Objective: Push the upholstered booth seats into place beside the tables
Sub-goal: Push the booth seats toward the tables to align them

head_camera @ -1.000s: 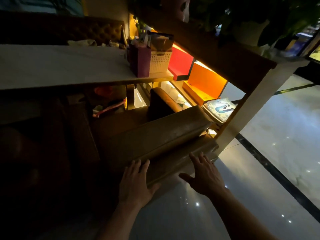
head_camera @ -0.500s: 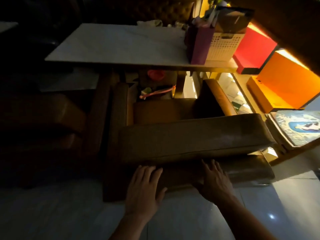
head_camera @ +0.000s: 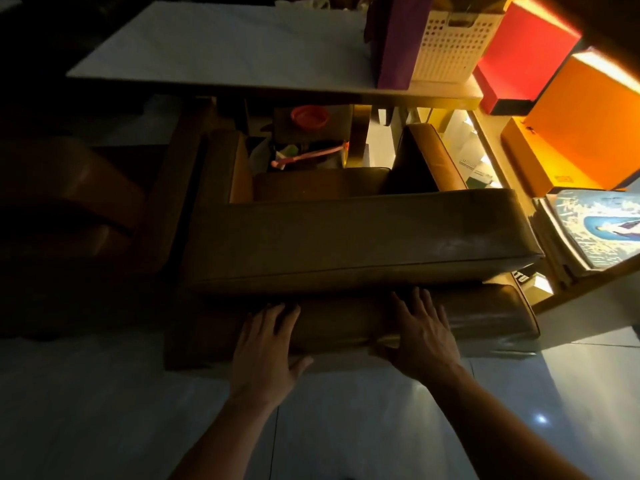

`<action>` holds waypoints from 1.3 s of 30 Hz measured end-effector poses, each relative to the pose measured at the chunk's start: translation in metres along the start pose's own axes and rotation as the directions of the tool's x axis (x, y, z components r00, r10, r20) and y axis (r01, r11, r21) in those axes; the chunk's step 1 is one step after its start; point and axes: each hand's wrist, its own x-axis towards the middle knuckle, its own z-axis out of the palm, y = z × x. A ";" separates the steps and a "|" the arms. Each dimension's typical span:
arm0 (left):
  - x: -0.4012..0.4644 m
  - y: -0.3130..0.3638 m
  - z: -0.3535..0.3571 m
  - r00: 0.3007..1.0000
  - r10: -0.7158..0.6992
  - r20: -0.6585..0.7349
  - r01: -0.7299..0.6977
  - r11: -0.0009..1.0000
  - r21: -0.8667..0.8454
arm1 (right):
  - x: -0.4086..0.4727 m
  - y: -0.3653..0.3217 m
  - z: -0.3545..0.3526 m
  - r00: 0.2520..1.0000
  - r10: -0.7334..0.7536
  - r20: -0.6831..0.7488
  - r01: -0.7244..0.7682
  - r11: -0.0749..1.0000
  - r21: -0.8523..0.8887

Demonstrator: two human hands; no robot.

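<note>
A brown upholstered booth seat [head_camera: 346, 244] stands in front of me, its padded backrest top nearest and its seat cushion facing a white-topped table [head_camera: 221, 53]. My left hand [head_camera: 266, 344] lies flat with straight fingers against the lower rear bolster of the seat. My right hand [head_camera: 422, 334] presses the same bolster, fingers spread, a little further right. Neither hand grips anything. The seat's front edge reaches under the table's near edge.
A second brown seat [head_camera: 69, 202] sits in the dark at left. On the table's right end stand a purple bag [head_camera: 398, 43] and a white perforated basket [head_camera: 450, 46]. Red [head_camera: 523, 53] and orange [head_camera: 581, 126] boxes and a stack of magazines [head_camera: 595, 230] fill lit shelves at right. Glossy tiled floor lies below me.
The view has swung left and down so the seat now lies squarely across it. Both hands stay flat on the rear bolster, and the seat sits closer under the table.
</note>
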 end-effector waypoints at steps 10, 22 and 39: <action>0.006 -0.012 0.014 0.998 -0.025 -0.066 0.023 0.999 -0.023 | 0.004 0.002 0.015 0.994 -0.032 -0.102 0.011 0.980 -0.197; -0.007 -0.022 0.018 0.998 0.020 -0.065 -0.025 0.996 -0.082 | -0.014 -0.005 0.029 0.998 0.012 -0.061 -0.026 0.974 -0.224; -0.035 -0.041 0.029 0.992 0.091 -0.083 -0.099 0.990 -0.102 | -0.047 -0.026 0.033 0.997 0.075 -0.005 -0.074 0.959 -0.273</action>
